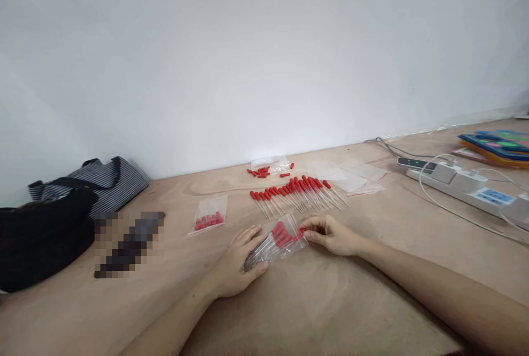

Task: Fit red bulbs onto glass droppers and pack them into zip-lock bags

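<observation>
My left hand (237, 265) lies on the near-left side of a clear zip bag (294, 251), its thumb below and fingers above, gripping it against the table. Inside the bag are several droppers with clear tubes and red rubber bulbs (281, 235). At the bag's right end, my right hand (330, 235) has thumb and fingers pinched on a small red bulb (302, 231); part of it is hidden by the fingers. Behind the hands, a row of red-topped droppers (293, 190) lies on the table. Left of them is another zip bag (212, 207) holding several red bulbs.
Loose red bulbs (260, 172) lie farther back, beside flat plastic bags (351, 177). To the right stands a white power strip (467, 188) with cables, and colourful flat boards (500, 144). A striped bag (124, 182) and black cloth (45, 240) are at left.
</observation>
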### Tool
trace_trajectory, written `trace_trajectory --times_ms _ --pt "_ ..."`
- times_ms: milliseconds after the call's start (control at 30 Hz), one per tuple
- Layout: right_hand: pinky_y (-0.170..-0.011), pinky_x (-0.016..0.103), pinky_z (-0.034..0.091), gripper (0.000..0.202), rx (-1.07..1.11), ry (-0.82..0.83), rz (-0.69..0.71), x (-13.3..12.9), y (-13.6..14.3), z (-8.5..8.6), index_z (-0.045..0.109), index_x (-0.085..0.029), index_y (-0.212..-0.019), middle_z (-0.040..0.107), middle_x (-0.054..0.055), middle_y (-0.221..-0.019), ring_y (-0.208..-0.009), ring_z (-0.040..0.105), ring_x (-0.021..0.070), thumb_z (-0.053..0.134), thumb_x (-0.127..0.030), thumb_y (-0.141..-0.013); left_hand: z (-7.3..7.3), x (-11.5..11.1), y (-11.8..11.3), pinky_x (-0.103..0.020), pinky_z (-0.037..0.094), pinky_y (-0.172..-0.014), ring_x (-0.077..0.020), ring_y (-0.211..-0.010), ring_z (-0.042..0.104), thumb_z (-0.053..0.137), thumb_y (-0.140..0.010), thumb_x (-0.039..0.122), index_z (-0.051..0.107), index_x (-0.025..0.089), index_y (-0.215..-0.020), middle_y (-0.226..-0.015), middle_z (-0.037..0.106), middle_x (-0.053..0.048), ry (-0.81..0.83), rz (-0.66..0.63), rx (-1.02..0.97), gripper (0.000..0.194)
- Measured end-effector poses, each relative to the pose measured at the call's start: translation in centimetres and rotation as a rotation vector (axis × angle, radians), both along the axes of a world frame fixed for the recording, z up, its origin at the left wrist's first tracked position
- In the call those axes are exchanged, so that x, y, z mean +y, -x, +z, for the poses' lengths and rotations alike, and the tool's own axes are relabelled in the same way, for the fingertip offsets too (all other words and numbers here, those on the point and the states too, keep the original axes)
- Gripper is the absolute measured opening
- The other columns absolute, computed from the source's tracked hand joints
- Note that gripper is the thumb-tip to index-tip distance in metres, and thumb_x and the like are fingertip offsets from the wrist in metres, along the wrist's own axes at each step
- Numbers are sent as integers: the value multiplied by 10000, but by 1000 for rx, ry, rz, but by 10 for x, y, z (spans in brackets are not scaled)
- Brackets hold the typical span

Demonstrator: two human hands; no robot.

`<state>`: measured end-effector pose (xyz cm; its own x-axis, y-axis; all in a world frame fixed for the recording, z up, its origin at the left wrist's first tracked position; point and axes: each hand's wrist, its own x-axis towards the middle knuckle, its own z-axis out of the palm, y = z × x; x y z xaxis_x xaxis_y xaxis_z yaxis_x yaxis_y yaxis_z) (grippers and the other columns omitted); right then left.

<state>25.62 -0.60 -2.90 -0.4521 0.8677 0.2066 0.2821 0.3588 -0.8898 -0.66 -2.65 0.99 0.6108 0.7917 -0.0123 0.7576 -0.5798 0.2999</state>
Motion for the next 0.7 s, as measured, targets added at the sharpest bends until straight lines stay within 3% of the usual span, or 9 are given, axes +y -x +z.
trace_trajectory --times_ms 100,300,500,700 --pt "-708 282 409 236 -71 -127 68 4 -1 1 654 -195 -907 562 49 -859 -768 504 144 514 -350 -798 -1 0 0 -482 251 -1015 -279 -1267 255 481 -802 381 352 201 -1298 -1389 292 -103 -15 -7 2 543" --pt "-649 241 403 204 -110 -145 187 12 2 1 687 -223 -874 506 16 -734 -695 475 115 511 -294 -802 -4 2 2 -483 298 -991 -281 -1250 291 488 -802 378 361 211 -1294 -1374 321 -105 -65 -30 3 535" --pt "-540 209 367 188 -61 -24 84 17 11 -8 670 -132 -678 521 2 -643 -579 450 90 602 -305 -710 -7 3 4 -486 344 -958 -293 -1224 336 512 -792 364 374 224 -1287 -1355 356 -107 -132 -60 -31 533" --pt "-454 186 283 250 -172 -48 -14 13 18 -9 636 -139 -611 485 -38 -508 -462 380 57 597 -367 -705 -8 3 4 -484 346 -956 -289 -1228 331 516 -789 358 377 223 -1285 -1354 357 -109 -123 -58 -20 533"
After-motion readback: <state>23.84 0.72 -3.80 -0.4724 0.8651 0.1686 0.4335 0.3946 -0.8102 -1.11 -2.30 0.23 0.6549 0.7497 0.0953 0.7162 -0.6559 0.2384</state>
